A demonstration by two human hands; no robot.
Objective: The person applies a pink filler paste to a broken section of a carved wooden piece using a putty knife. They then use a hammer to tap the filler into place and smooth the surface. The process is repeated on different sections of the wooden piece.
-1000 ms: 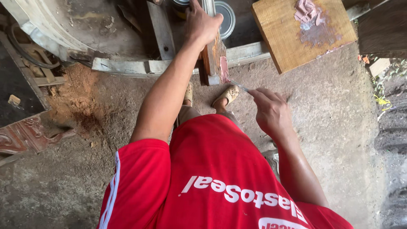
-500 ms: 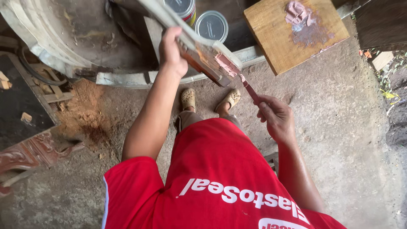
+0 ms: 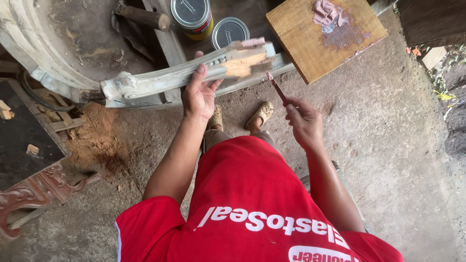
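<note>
Left hand (image 3: 198, 97): closed around the mid-length of a carved wood piece (image 3: 184, 75), thumb over the top edge, fingers wrapped behind; held clear of the floor, roughly level, in front of the body.
Right hand (image 3: 303, 121): fingers pinched on the handle of a putty knife (image 3: 276, 88); blade tip points up toward the right end of the wood piece, just short of it.
Wood piece, location: spans from a rounded knob on the left to a broken, bare-wood end on the right, above the feet.
Wood piece, handling: judged stiff and moderately light, since one hand carries it. Old pale finish looks dry, not slippery. The splintered end with pink filler is the fragile zone; grip the sound middle section, away from fresh filler and carved beading.
Putty knife, handling: thin, light, likely springy blade; hold at the handle, keep the smeared tip off skin and cloth.
Board (image 3: 325, 36): square wood slab on the floor, well apart from the right hand, carrying a lump of pink filler (image 3: 324, 12) and a smeared patch.
Cans (image 3: 192, 17): two round tins beyond the wood piece; one taller with a yellow band, one lower beside it.
Floor (image 3: 388, 145): rough concrete, with sawdust at left.
Surroundings: curved pale furniture frame at upper left; dark carved panel at lower left.
</note>
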